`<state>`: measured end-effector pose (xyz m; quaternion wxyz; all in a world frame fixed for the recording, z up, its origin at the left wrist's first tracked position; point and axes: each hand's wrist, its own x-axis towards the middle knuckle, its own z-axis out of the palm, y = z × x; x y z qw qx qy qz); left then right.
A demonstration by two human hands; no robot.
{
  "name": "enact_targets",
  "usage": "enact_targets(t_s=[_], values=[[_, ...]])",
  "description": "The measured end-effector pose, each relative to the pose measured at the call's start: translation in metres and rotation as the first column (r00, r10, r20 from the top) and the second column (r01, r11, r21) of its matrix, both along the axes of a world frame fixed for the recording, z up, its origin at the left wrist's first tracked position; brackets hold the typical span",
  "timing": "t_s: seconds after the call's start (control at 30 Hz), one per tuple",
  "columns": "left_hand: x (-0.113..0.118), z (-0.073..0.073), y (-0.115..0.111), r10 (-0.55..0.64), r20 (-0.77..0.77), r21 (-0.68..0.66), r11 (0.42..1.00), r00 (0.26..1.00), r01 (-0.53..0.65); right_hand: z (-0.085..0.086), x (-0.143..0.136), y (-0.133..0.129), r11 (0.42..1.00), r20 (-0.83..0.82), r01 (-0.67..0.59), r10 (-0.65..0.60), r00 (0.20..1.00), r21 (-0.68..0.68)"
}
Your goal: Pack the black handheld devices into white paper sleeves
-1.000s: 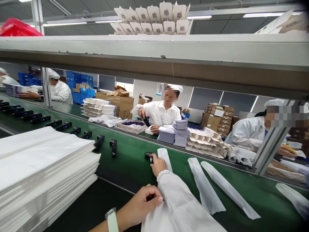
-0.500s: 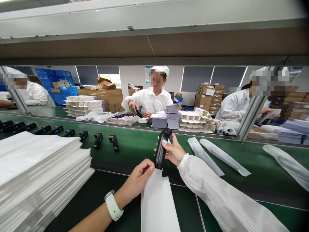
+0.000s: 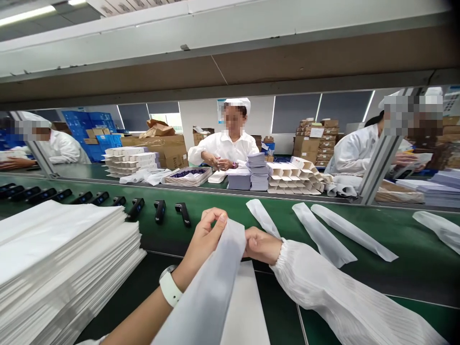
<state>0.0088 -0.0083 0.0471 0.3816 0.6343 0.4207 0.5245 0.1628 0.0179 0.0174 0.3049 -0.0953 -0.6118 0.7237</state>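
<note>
A long white foam sleeve [image 3: 212,287] rises toward me at a slant, its top edge pinched between the thumb and fingers of my left hand [image 3: 206,235]. My right hand [image 3: 261,244] is curled closed against the sleeve's right edge, near the top; its fingertips are hidden behind the material. No black device shows in my hands, and I cannot see inside the sleeve. Beneath lies another flat white sleeve [image 3: 247,306] on the dark work surface. A tall stack of white sleeves [image 3: 64,254] stands to the left of my left forearm.
Several black handheld devices [image 3: 160,211] lie in a row along the green belt [image 3: 223,196]. Filled-looking white sleeves [image 3: 323,235] rest on its right part. Across the belt, a co-worker [image 3: 233,148] sits behind white cartons [image 3: 294,177] and stacked booklets [image 3: 257,170]. A shelf [image 3: 223,62] spans overhead.
The black device that my right hand held at the sleeve's mouth is out of sight. The sleeve is lifted and tilted, and my right hand has dropped beside it. Items on the belt have shifted right.
</note>
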Motion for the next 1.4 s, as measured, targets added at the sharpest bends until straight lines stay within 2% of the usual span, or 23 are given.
enact_targets(t_s=[0.13,0.23,0.33,0.4,0.43,0.47,0.5,0.53,0.57,0.63,0.67,0.77,0.83,0.87,0.9,0.93,0.97,1.0,1.03,1.1,1.2,1.27,1.4], values=[[-0.003,0.001,-0.001,-0.003,0.142,-0.055,0.998,0.990,0.011,-0.007,-0.014,-0.014,0.994,-0.037,0.063,-0.066,0.997,-0.092],[-0.004,0.003,-0.001,-0.052,0.240,-0.064,0.996,0.969,0.069,-0.019,-0.035,-0.024,0.960,-0.087,0.209,-0.228,0.970,-0.188],[-0.005,0.001,0.003,-0.089,0.202,-0.039,0.994,0.975,0.099,-0.025,-0.046,-0.018,0.899,-0.017,0.392,-0.402,0.915,-0.195],[-0.008,-0.006,0.008,-0.031,0.138,0.001,1.000,0.990,0.031,-0.021,-0.039,0.002,0.802,0.056,0.578,-0.577,0.815,-0.152],[-0.011,-0.011,0.011,-0.003,0.084,0.016,1.000,0.996,0.002,-0.017,-0.032,0.017,0.723,0.092,0.684,-0.678,0.729,-0.099],[-0.014,-0.018,0.013,-0.007,0.001,0.006,1.000,1.000,0.007,-0.013,-0.022,0.034,0.618,0.114,0.786,-0.781,0.613,0.002],[-0.018,-0.025,0.015,-0.068,-0.112,-0.038,0.997,0.991,0.064,-0.010,-0.011,0.050,0.505,0.154,0.852,-0.860,0.486,0.135],[-0.021,-0.031,0.017,-0.189,-0.242,-0.117,0.979,0.952,0.165,-0.009,0.000,0.066,0.436,0.168,0.880,-0.897,0.408,0.191],[-0.024,-0.038,0.018,-0.323,-0.353,-0.218,0.941,0.878,0.258,-0.010,0.011,0.079,0.384,0.186,0.890,-0.920,0.346,0.247],[-0.027,-0.047,0.020,-0.472,-0.484,-0.373,0.873,0.737,0.315,-0.019,0.028,0.097,0.339,0.236,0.887,-0.933,0.273,0.314],[-0.028,-0.050,0.020,-0.487,-0.516,-0.409,0.863,0.705,0.297,-0.024,0.034,0.101,0.328,0.263,0.877,-0.934,0.244,0.351],[-0.026,-0.053,0.020,-0.444,-0.549,-0.425,0.878,0.708,0.221,-0.035,0.039,0.102,0.293,0.309,0.842,-0.937,0.161,0.453],[-0.024,-0.052,0.020,-0.427,-0.557,-0.411,0.887,0.712,0.210,-0.032,0.035,0.095,0.273,0.282,0.803,-0.950,0.137,0.530],[-0.024,-0.052,0.020,-0.409,-0.563,-0.393,0.897,0.718,0.203,-0.029,0.031,0.089,0.304,0.264,0.766,-0.947,0.181,0.567],[-0.024,-0.051,0.020,-0.391,-0.571,-0.370,0.908,0.722,0.198,-0.026,0.026,0.082,0.386,0.264,0.709,-0.922,0.282,0.591],[-0.025,-0.051,0.019,-0.371,-0.581,-0.344,0.919,0.724,0.194,-0.024,0.020,0.073,0.506,0.285,0.619,-0.859,0.426,0.601],[-0.026,-0.051,0.019,-0.348,-0.594,-0.313,0.931,0.726,0.190,-0.023,0.014,0.063,0.631,0.321,0.493,-0.753,0.575,0.599],[-0.028,-0.052,0.019,-0.329,-0.607,-0.286,0.940,0.724,0.188,-0.024,0.009,0.052,0.727,0.359,0.353,-0.627,0.691,0.589],[-0.029,-0.052,0.019,-0.316,-0.619,-0.266,0.946,0.719,0.187,-0.027,0.004,0.041,0.780,0.390,0.241,-0.523,0.758,0.578],[-0.031,-0.053,0.018,-0.313,-0.637,-0.247,0.949,0.704,0.197,-0.036,-0.002,0.023,0.785,0.421,0.153,-0.473,0.774,0.601],[-0.032,-0.051,0.017,-0.342,-0.593,-0.242,0.939,0.729,0.243,-0.046,-0.004,0.009,0.728,0.404,0.241,-0.588,0.701,0.642],[-0.031,-0.049,0.016,-0.336,-0.556,-0.182,0.942,0.760,0.283,-0.048,-0.003,0.008,0.720,0.394,0.291,-0.619,0.679,0.630],[-0.030,-0.043,0.014,-0.366,-0.539,-0.076,0.918,0.759,0.389,-0.044,0.000,0.011,0.801,0.398,0.263,-0.516,0.759,0.537]])
